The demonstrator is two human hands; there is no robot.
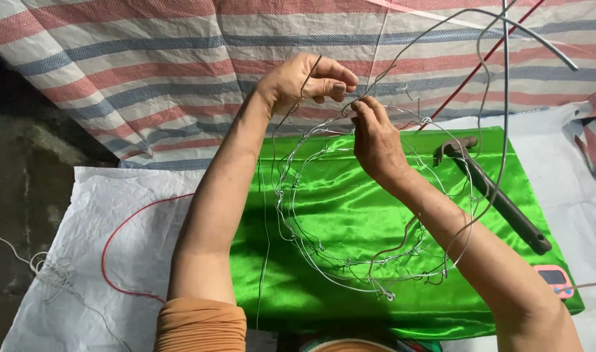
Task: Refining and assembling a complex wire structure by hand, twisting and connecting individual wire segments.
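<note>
Both hands are up over the green cloth (350,215), working on a round wire frame (350,261) that's lifted a bit above it: the left hand (304,81) has its fingers curled, pinching a thin wire end, and the right hand (374,140) is pinched on the frame's top rim just beside it. A hammer (493,192) lies on the cloth off to the right, a small pink timer (557,280) sits at the cloth's corner, and a red wire (125,241) loops across the white sack (102,195) on the left.
</note>
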